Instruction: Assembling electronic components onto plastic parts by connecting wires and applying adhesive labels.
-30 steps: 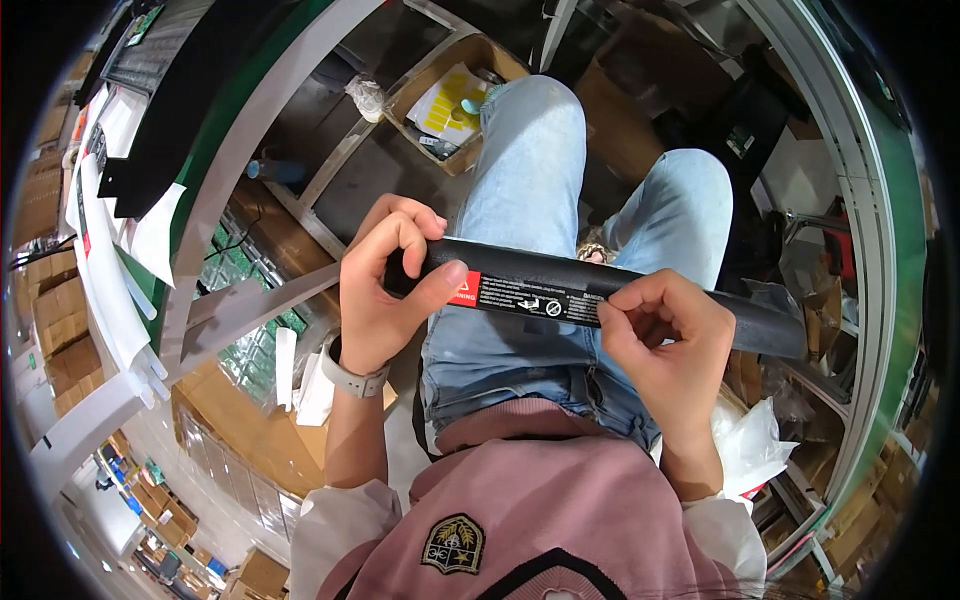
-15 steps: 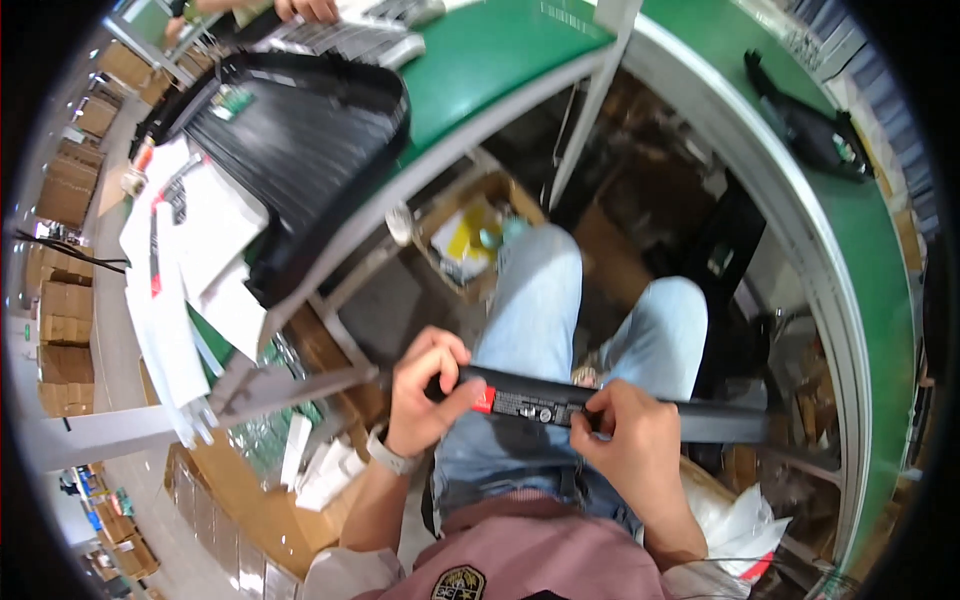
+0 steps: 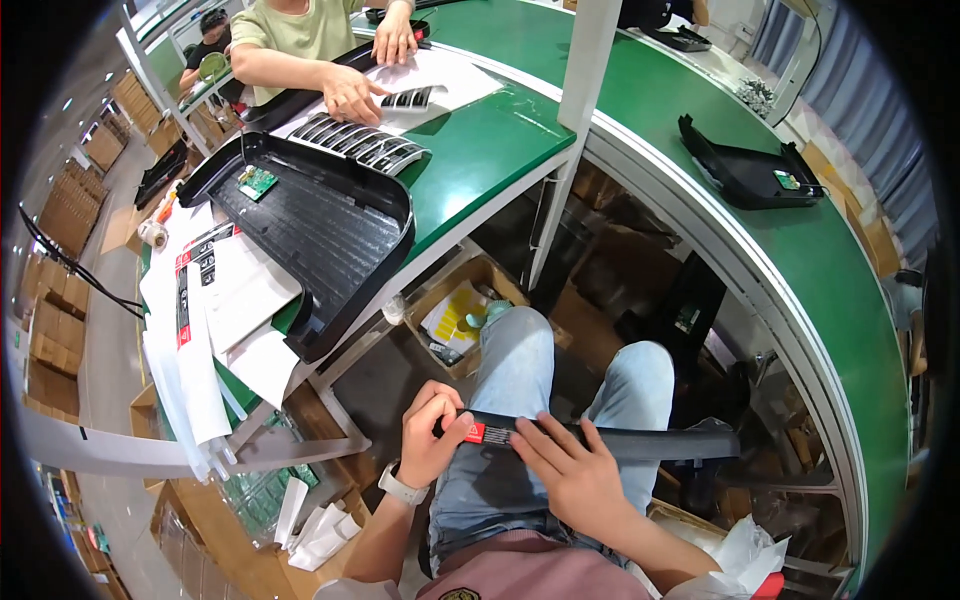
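Observation:
Across my lap lies a long black plastic bar [image 3: 665,444], roughly level, its right end past my knee. A red-and-black label [image 3: 476,433] is on its face near the left end. My left hand [image 3: 432,438], with a pale watch on the wrist, is closed round that left end. Over the label's right part, my right hand [image 3: 572,468] lies on the bar with fingers stretched out and flat, hiding what is beneath. On the bench to the left rests a black plastic housing [image 3: 330,235] with a green circuit board [image 3: 257,182] inside.
Label sheets and white backing strips [image 3: 205,350] hang off the bench's left edge. Across the green bench [image 3: 490,150], another person's hands work at printed label strips [image 3: 350,143]. A second black housing [image 3: 745,170] stands at right. Below are an open carton [image 3: 465,300] and metal frame legs.
My right hand has gone from pinching the bar's edge to lying flat over the label. The head view has tilted up, showing more of the bench and the other person.

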Action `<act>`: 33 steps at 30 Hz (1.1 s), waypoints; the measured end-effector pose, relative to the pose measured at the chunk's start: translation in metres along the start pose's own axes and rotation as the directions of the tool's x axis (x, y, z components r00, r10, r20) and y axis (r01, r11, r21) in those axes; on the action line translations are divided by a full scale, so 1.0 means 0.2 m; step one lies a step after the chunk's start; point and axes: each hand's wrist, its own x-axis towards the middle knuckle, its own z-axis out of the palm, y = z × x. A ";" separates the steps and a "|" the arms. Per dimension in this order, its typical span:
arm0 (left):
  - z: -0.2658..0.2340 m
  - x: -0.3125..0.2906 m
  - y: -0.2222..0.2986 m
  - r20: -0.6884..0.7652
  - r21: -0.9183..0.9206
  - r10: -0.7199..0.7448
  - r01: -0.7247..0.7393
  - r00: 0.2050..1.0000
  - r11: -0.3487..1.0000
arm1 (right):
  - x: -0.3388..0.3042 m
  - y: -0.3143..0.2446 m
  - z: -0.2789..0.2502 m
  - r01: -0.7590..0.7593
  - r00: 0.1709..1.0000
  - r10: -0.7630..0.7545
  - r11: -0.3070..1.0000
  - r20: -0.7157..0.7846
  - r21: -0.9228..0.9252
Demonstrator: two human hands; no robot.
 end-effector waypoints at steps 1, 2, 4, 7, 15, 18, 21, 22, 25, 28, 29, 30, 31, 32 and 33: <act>0.01 0.01 0.00 0.007 -0.003 0.001 -0.001 1.000 1.000 | -0.03 0.02 0.00 -0.037 0.999 0.037 0.999 -0.014 0.021; 0.01 0.01 0.00 0.012 -0.010 0.011 -0.011 1.000 1.000 | -0.05 0.01 0.00 -0.043 0.999 0.044 0.999 -0.020 0.011; 0.02 -0.01 0.02 0.000 0.026 0.015 -0.015 1.000 1.000 | -0.08 -0.01 0.00 -0.085 0.995 0.083 0.996 -0.060 -0.039; 0.03 -0.02 0.02 -0.007 0.027 0.000 0.000 1.000 1.000 | 0.02 -0.12 0.11 0.004 0.994 -0.007 1.000 -0.111 -0.029; 0.02 -0.01 -0.05 0.005 0.011 0.051 -0.051 0.999 0.999 | -0.12 0.07 0.04 -0.086 0.991 0.085 0.996 -0.102 -0.010; 0.00 0.01 0.02 0.006 0.011 -0.037 0.037 0.999 0.999 | -0.25 0.19 -0.09 -0.135 0.990 0.128 0.983 -0.067 -0.120; -0.01 0.00 -0.05 -0.015 -0.028 0.036 -0.037 0.999 0.999 | -0.42 0.36 -0.15 -0.285 0.958 0.269 0.933 -0.099 -0.221; -0.01 -0.01 -0.06 -0.015 -0.022 0.021 -0.021 1.000 1.000 | -0.48 0.41 -0.17 -0.350 0.937 0.337 0.904 -0.094 -0.246; 0.00 -0.01 -0.05 -0.054 -0.089 0.000 -0.005 0.999 0.996 | -0.63 0.56 -0.25 -0.390 0.920 0.361 0.888 -0.155 -0.244; -0.01 0.03 -0.02 0.092 0.027 0.022 -0.025 0.996 0.999 | -0.78 0.68 -0.27 -0.422 0.894 0.390 0.898 -0.220 -0.124; -0.04 0.04 -0.04 0.196 0.079 -0.008 -0.007 0.981 0.997 | -0.81 0.73 -0.25 -0.433 0.875 0.419 0.901 -0.241 -0.006; -0.05 0.07 -0.05 0.198 0.079 0.001 -0.017 0.980 0.997 | -0.84 0.78 -0.23 -0.435 0.855 0.449 0.893 -0.261 0.113; -0.05 0.10 -0.07 0.266 -0.007 -0.093 0.098 0.960 0.995 | -0.86 0.86 -0.19 -0.448 0.839 0.483 0.874 -0.249 0.186; -0.07 0.15 -0.06 0.332 -0.077 -0.175 0.212 0.927 0.974 | -0.84 0.91 -0.17 -0.453 0.813 0.518 0.850 -0.265 0.269; -0.09 0.19 -0.13 0.403 -0.105 -0.084 0.137 0.911 0.985 | -0.81 0.94 -0.18 -0.450 0.813 0.522 0.844 -0.259 0.292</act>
